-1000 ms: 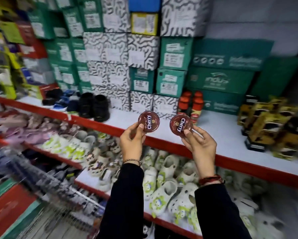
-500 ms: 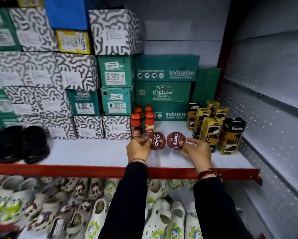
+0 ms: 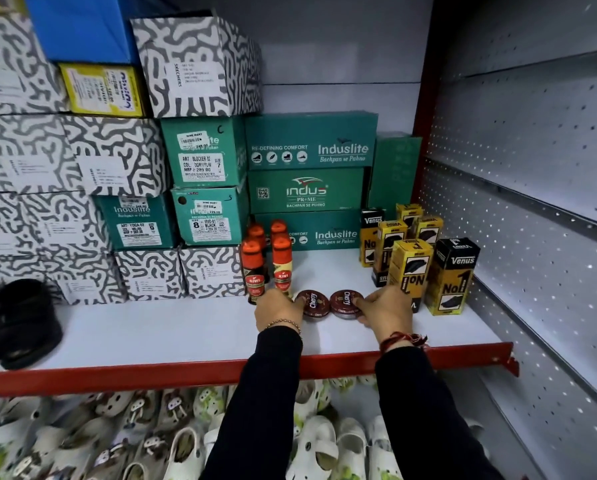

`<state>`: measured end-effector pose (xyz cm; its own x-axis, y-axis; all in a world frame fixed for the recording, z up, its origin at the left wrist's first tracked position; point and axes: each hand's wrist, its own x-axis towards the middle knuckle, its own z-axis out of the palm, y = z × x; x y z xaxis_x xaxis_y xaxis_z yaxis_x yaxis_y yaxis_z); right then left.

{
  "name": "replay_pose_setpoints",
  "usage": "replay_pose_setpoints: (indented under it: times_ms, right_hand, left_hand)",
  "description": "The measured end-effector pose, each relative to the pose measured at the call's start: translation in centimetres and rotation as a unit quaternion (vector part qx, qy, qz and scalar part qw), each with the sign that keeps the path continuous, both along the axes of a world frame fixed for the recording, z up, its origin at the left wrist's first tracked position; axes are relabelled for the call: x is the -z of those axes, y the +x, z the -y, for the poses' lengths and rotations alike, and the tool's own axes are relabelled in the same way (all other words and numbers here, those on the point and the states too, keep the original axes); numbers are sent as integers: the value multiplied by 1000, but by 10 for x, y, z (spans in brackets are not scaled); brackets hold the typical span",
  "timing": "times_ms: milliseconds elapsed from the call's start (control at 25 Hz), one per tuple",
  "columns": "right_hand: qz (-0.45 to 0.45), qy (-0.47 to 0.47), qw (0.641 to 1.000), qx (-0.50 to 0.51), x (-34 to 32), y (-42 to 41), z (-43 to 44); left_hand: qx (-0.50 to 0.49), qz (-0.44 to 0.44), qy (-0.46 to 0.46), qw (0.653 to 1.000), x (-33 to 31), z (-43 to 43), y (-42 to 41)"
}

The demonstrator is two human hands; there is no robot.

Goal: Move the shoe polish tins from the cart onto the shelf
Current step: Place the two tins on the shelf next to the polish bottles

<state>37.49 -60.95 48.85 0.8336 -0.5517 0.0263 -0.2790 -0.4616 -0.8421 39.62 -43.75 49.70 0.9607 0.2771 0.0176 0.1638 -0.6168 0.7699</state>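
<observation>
Two round dark-red Cherry shoe polish tins lie side by side on the white shelf (image 3: 186, 334) with its red front lip. My left hand (image 3: 278, 311) grips the left tin (image 3: 313, 303) from its left side. My right hand (image 3: 387, 308) grips the right tin (image 3: 346, 302) from its right side. Both tins rest flat on the shelf surface, lids up, almost touching each other. The cart is out of view.
Several red-capped Kiwi polish bottles (image 3: 254, 268) stand just behind my left hand. Yellow and black Venus boxes (image 3: 451, 275) stand to the right. Green and patterned shoe boxes (image 3: 207, 216) fill the back. Black shoes (image 3: 27, 320) sit at the left; white clogs (image 3: 314, 445) lie below.
My hands carried the two tins from mid-air in front of the shelf down onto its surface, beside the Kiwi bottles. The view swung right and moved closer.
</observation>
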Motion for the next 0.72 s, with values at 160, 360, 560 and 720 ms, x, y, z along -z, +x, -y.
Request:
replay_pose_setpoints:
  times_ms: [160,360,560,720]
  right_hand:
    - [-31,-115,993,2,-9,-4,-5]
    - [70,-138,987,-32,-25,-20,-18]
    - [186,-226,948,-124,-49,-27,-48]
    - [196,-294,917,-184,-58,-30,-92]
  left_hand:
    - [2,5,50,999,-1,3,0]
    - [5,56,76,996,-14,-2,-18]
    - [21,262,158,952,-41,-30,-51]
    - [3,278,230,933,-45,-69,-71]
